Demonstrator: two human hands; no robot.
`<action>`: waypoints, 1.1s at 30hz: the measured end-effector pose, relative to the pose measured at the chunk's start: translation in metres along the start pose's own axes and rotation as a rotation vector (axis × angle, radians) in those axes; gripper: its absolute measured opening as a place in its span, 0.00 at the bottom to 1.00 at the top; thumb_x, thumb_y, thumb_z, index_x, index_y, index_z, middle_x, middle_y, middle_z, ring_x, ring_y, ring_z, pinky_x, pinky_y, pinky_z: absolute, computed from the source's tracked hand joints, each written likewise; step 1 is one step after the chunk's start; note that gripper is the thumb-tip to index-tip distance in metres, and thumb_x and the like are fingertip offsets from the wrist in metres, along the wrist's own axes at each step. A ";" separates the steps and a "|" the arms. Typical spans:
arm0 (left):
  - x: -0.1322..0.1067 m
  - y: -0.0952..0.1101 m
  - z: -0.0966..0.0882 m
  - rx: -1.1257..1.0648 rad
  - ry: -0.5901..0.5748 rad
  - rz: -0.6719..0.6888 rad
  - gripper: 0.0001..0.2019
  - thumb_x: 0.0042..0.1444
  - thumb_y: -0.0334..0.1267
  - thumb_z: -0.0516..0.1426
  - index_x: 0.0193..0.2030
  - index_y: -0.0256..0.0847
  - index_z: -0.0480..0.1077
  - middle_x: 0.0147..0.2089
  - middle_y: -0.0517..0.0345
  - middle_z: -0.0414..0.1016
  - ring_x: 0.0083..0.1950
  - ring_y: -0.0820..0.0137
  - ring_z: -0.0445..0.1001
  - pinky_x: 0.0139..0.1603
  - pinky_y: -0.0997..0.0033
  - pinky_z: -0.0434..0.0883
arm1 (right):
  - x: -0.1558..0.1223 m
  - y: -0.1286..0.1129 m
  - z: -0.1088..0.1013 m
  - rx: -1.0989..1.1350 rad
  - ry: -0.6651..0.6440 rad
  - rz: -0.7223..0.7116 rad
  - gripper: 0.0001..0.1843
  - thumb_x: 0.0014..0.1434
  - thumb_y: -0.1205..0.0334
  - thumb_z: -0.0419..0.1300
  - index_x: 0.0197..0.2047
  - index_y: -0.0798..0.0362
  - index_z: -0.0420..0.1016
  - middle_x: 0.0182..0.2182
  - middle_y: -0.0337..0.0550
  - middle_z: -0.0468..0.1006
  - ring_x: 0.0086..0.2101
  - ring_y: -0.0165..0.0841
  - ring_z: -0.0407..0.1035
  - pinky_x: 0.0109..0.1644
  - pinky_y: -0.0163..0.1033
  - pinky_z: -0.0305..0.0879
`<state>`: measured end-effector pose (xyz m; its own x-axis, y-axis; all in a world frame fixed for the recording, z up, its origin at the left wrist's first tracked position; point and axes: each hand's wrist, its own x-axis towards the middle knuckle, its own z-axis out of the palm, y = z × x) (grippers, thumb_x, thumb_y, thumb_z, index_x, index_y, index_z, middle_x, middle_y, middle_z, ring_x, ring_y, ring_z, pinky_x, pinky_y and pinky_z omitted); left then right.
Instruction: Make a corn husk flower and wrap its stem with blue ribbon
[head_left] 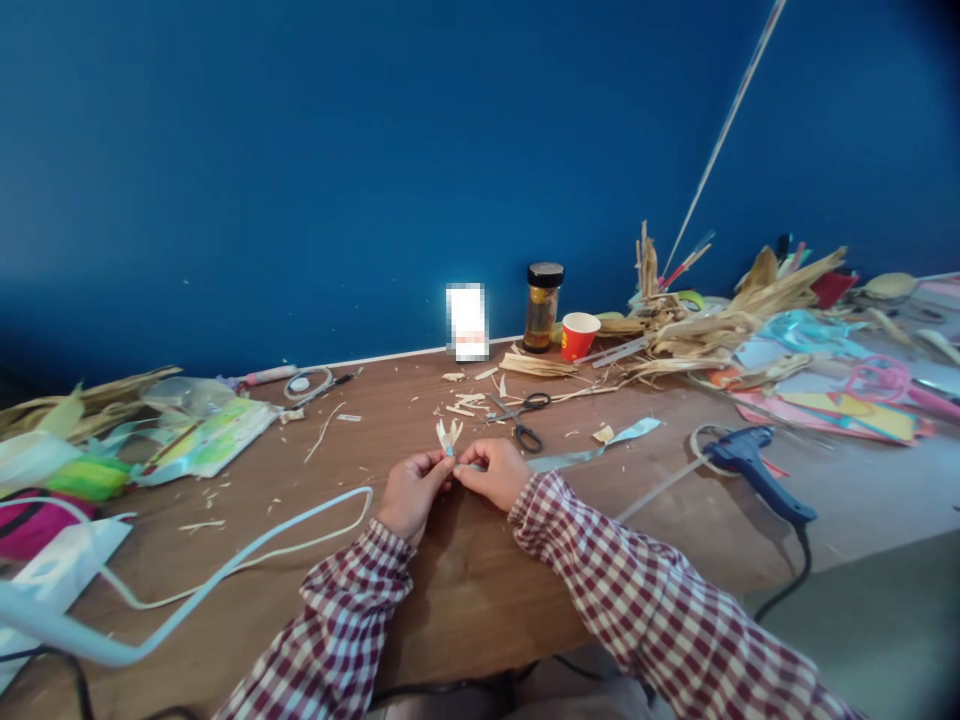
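A small bundle of pale corn husk strips [448, 432], splayed at the top, stands upright between my hands. My left hand [411, 492] is closed around its base in a pinch. My right hand [495, 470] meets it from the right, thumb and fingers pressed together where a bit of light blue shows at the bundle's base. A light blue ribbon [566, 458] comes out from behind my right wrist and runs right across the table. Its stretch near the fingertips is hidden. Just beyond my right hand lie black-handled scissors [528, 420], spread apart.
Husk scraps [469, 402] litter the brown table. At the back stand a lidded jar [541, 310] and a red paper cup [580, 337]. A blue glue gun [757, 470] lies right. A white cable [247, 560] loops at left. Dried husks [697, 335] pile up at back right.
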<state>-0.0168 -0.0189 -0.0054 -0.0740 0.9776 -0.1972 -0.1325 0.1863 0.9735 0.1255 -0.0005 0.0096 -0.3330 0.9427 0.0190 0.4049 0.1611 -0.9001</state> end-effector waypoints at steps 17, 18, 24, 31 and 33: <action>-0.010 0.011 0.007 -0.169 -0.053 -0.034 0.15 0.40 0.39 0.64 0.36 0.36 0.75 0.28 0.59 0.75 0.28 0.77 0.68 0.30 0.79 0.67 | 0.006 0.005 0.000 0.211 0.012 0.049 0.05 0.44 0.63 0.57 0.23 0.57 0.67 0.15 0.31 0.61 0.18 0.21 0.51 0.20 0.28 0.47; -0.011 0.012 0.007 -0.214 -0.076 -0.050 0.15 0.41 0.39 0.64 0.37 0.36 0.75 0.30 0.58 0.75 0.30 0.77 0.69 0.33 0.78 0.69 | 0.007 0.006 -0.001 0.244 0.007 0.047 0.05 0.44 0.63 0.57 0.23 0.57 0.67 0.15 0.31 0.61 0.18 0.22 0.51 0.21 0.28 0.47; -0.012 0.016 0.004 -0.299 -0.127 -0.137 0.15 0.40 0.35 0.65 0.38 0.37 0.76 0.29 0.59 0.75 0.29 0.79 0.69 0.32 0.80 0.71 | 0.008 0.006 -0.006 0.352 -0.130 0.026 0.07 0.46 0.61 0.57 0.24 0.56 0.66 0.14 0.28 0.59 0.16 0.21 0.51 0.21 0.29 0.47; -0.009 0.011 0.001 -0.250 -0.082 -0.126 0.14 0.34 0.35 0.67 0.32 0.36 0.76 0.30 0.56 0.77 0.30 0.76 0.72 0.34 0.78 0.71 | 0.005 0.004 -0.005 0.294 -0.148 0.042 0.06 0.46 0.62 0.57 0.23 0.56 0.66 0.14 0.30 0.61 0.17 0.22 0.52 0.21 0.28 0.48; -0.008 0.008 0.002 -0.207 -0.049 -0.100 0.13 0.34 0.36 0.67 0.31 0.35 0.76 0.29 0.56 0.77 0.29 0.76 0.72 0.34 0.77 0.70 | 0.004 0.004 -0.004 0.202 -0.100 0.038 0.07 0.46 0.61 0.57 0.23 0.56 0.68 0.15 0.31 0.63 0.18 0.22 0.53 0.21 0.29 0.48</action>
<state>-0.0153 -0.0250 0.0045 -0.0028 0.9598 -0.2806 -0.3375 0.2633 0.9038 0.1295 0.0052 0.0076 -0.4076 0.9117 -0.0509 0.2437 0.0549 -0.9683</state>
